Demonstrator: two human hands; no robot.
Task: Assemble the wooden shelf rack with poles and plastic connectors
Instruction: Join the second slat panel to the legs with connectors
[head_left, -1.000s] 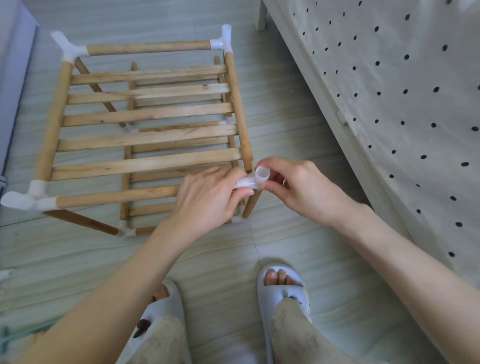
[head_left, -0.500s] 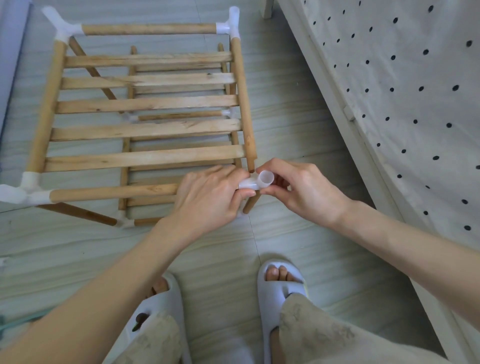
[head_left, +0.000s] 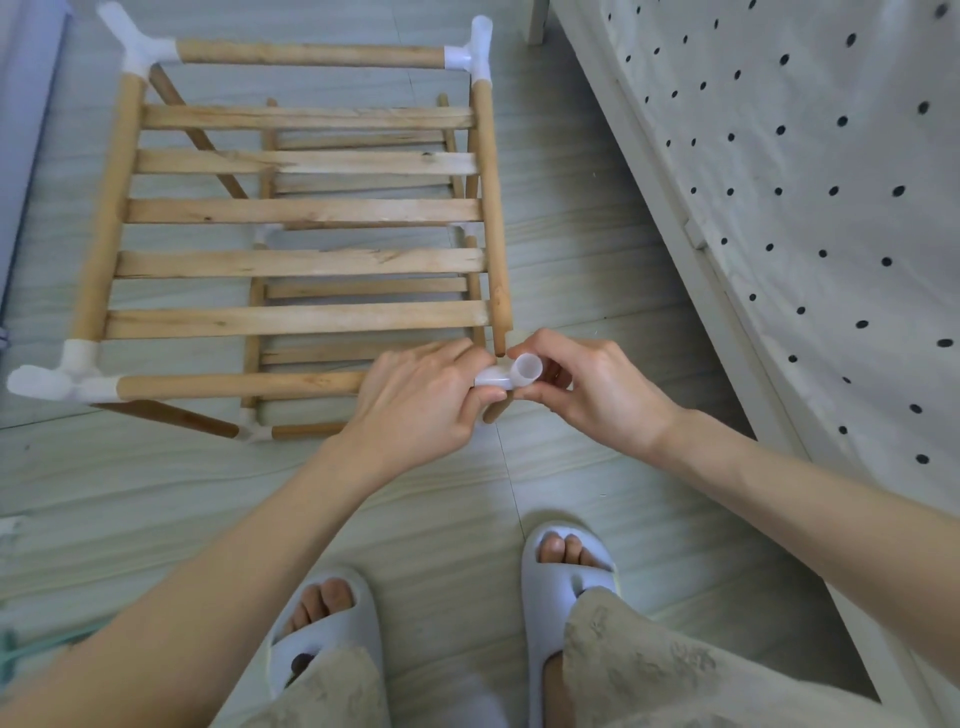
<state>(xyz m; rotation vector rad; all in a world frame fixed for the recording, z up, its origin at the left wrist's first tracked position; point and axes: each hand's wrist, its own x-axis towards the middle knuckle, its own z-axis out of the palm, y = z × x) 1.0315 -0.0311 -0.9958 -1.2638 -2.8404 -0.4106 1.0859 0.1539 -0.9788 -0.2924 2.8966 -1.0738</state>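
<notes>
Both hands have stayed at the near right corner of the rack (head_left: 301, 213). The left hand (head_left: 421, 400) grips the front pole (head_left: 239, 385). The right hand (head_left: 587, 389) pinches the white connector (head_left: 511, 375), which is still not on the side pole (head_left: 493, 218) just behind it.

open floor (head_left: 571, 270) right, bed frame (head_left: 691, 244) beyond

Left hand (head_left: 421, 400) curled (knuckles up), right hand (head_left: 587, 389) pinching, forearms converging
</notes>
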